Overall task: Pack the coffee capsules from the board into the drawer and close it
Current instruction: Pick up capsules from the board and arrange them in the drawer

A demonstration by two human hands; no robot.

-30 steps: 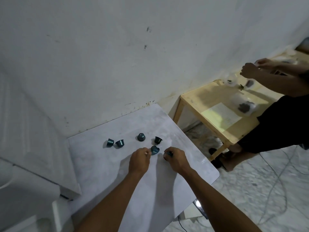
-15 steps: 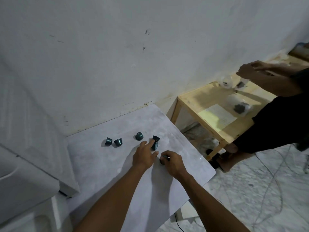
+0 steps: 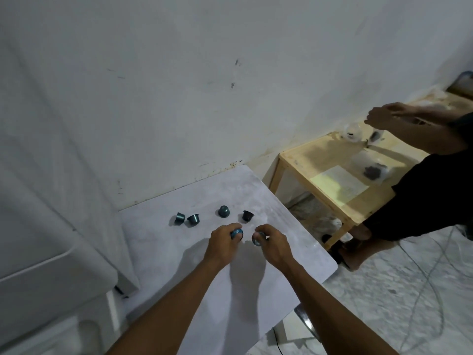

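Two hands over the middle of the pale board, side by side and apart. Left hand curled, fingers pinching a blue capsule at the tips. Right hand likewise closed around another capsule, foil face showing.

Four more dark capsules beyond the hands, toward the wall: a pair just beside each other at far left — left capsule of the pair on its side, its neighbour rim up — then a dome-up capsule, then a rim-up capsule nearest the right edge. All four clear of the fingers.

Bare board near and left of the forearms. Right edge running diagonally close by the right wrist, rounded corner near right. Far edge against the white wall. White appliance hard against the left edge. Drawer not in view.

Off the right edge, floor, then a wooden table with another person's hands above it.
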